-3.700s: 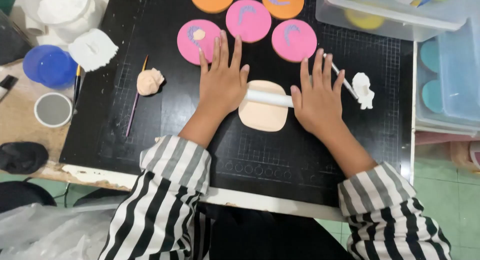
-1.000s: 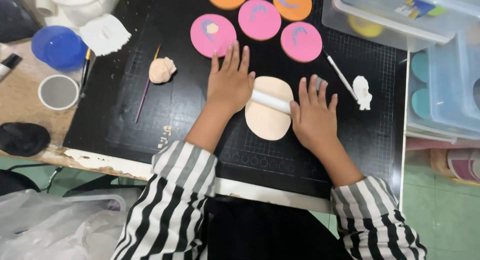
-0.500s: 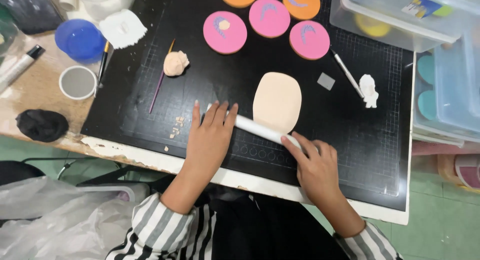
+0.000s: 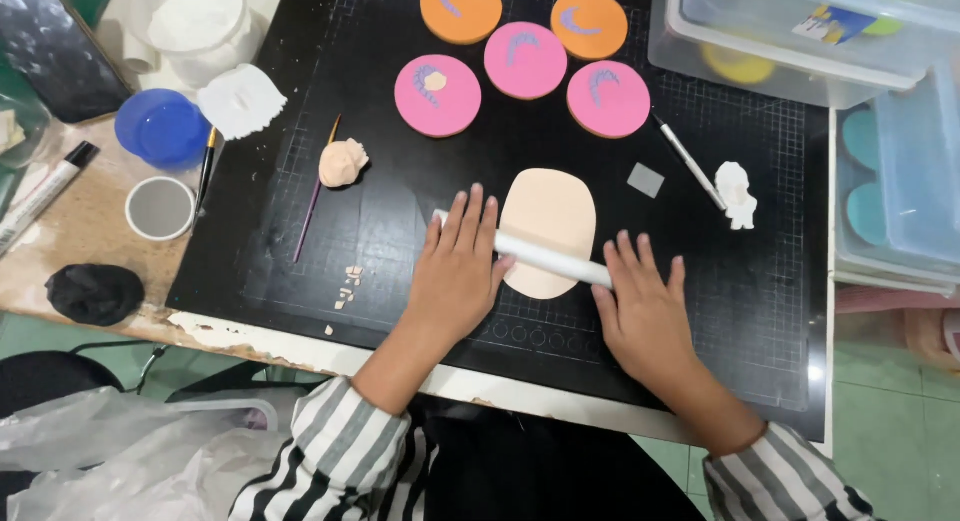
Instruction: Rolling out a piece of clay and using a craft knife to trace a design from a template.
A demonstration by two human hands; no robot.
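Note:
A flat oval sheet of peach clay (image 4: 548, 213) lies on the black cutting mat (image 4: 400, 241). A white rolling pin (image 4: 548, 260) lies across the sheet's near part. My left hand (image 4: 458, 271) presses flat on the pin's left end, fingers spread. My right hand (image 4: 645, 306) presses flat on its right end. Both palms rest on the pin rather than gripping it.
Several pink and orange clay discs (image 4: 525, 58) with purple marks sit at the mat's far side. A peach clay lump (image 4: 341, 163), a thin brush (image 4: 314, 191), a white tool (image 4: 688, 162), a white figure (image 4: 737, 193), a blue lid (image 4: 160, 127) and clear plastic boxes (image 4: 800, 41) surround it.
The pin was rolled from the sheet's middle back toward me off its near edge, and has now moved forward onto the sheet's near part with both hands. The clay is longer than before.

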